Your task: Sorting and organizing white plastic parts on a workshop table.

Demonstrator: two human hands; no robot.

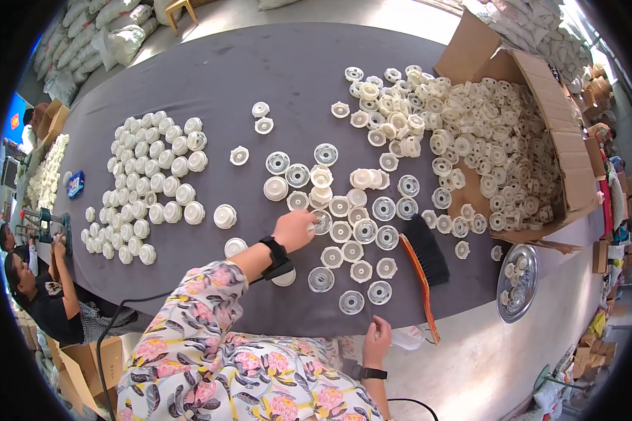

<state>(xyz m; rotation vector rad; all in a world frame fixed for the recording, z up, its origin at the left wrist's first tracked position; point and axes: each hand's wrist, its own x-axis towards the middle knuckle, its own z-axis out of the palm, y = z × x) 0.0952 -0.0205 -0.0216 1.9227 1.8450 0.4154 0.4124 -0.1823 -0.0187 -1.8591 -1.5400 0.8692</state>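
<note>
My left hand (294, 231) reaches over the middle of the grey-covered table, fingers pinched together. They are at the edge of a round disc with a shiny ring (322, 222); whether they grip it or a smaller piece is hidden. Around it lie several cream plastic rings (340, 231) and discs with metallic-looking faces (364, 231). My right hand (377, 342) rests by the table's near edge, fingers loosely apart with nothing seen in them. The closest piece to it is a shiny-ringed disc (380, 292).
White round caps (149, 166) stand grouped on the left. A tipped cardboard box (569, 140) spills cream rings on the right. A black-bristled brush (425, 259) lies near the front edge, with a metal tray (518, 309) beyond. Other people (31, 281) sit at far left.
</note>
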